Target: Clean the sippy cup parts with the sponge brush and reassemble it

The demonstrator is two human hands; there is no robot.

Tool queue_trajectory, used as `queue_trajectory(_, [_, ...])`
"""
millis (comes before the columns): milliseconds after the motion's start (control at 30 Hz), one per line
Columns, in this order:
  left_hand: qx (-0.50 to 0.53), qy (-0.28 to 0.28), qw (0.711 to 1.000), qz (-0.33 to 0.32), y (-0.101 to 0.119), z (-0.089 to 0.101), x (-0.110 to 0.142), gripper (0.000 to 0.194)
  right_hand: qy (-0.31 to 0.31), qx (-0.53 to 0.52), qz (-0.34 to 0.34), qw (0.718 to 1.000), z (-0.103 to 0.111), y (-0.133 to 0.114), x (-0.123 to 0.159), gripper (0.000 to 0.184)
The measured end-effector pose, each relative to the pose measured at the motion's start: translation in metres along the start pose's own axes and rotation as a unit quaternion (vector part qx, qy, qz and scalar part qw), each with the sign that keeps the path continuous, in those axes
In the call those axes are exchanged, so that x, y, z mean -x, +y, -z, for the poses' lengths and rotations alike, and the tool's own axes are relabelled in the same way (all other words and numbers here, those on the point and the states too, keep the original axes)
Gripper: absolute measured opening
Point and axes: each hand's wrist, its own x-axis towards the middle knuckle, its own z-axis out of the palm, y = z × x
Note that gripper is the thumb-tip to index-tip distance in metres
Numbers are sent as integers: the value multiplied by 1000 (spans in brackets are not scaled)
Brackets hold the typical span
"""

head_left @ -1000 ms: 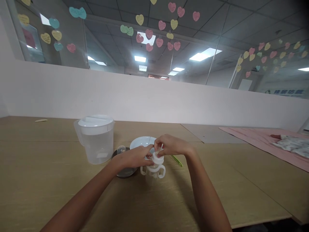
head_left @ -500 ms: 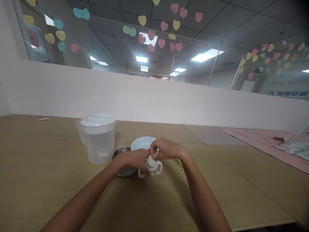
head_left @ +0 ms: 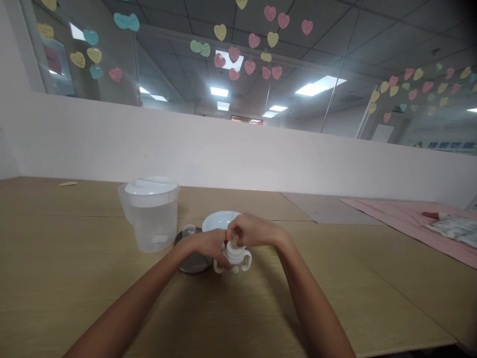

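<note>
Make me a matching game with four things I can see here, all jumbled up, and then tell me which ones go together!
1. Pitcher
2. Bottle
3. Cloth
4. Round metal dish

A. Pink, spread out at the right
B. Dark grey, partly hidden by an arm
C. Has a white lid on top
D. Has two white handles, one on each side

Pairs: 1-C, 2-D, 3-A, 4-B

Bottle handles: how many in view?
2. Left handle, below the left hand and partly covered by it; right handle, below the right hand. Anything on the far side of the bottle would be hidden.
</note>
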Motion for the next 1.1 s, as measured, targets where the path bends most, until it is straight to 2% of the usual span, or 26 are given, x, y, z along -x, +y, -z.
queue_trajectory(167, [-17, 3, 1000, 8, 2, 0, 1, 35, -4, -16, 42, 999, -1, 5, -2, 26])
queue_trajectory(367, [-34, 12, 999, 25, 5, 1, 3, 43, -28, -47, 74, 996, -1, 12, -5, 30])
queue_trajectory(600, [3, -2, 1000, -28, -5, 0, 0, 38, -98, -143, 93, 980, -4, 16, -16, 44])
queue_trajectory(733, [3, -1, 1000, -13, -6, 0, -1, 38, -94, -139, 97, 981, -2, 17, -15, 46])
queue_trajectory(833, [-1, -4, 1000, -8, -1, 1, 0, 37, -66, -100, 84, 989, 1, 14, -9, 44])
queue_trajectory(933, [-16, -9, 1000, 9, 5, 2, 2, 35, -39, -58, 53, 996, 2, 9, -3, 34])
queue_trajectory(1033, [-11, -10, 1000, 0, 6, 3, 2, 34, -17, -27, -9, 999, 0, 3, -1, 22])
queue_trajectory(1100, [-7, -5, 1000, -4, 6, 3, 2, 34, -31, -28, -61, 997, -2, -2, -1, 21])
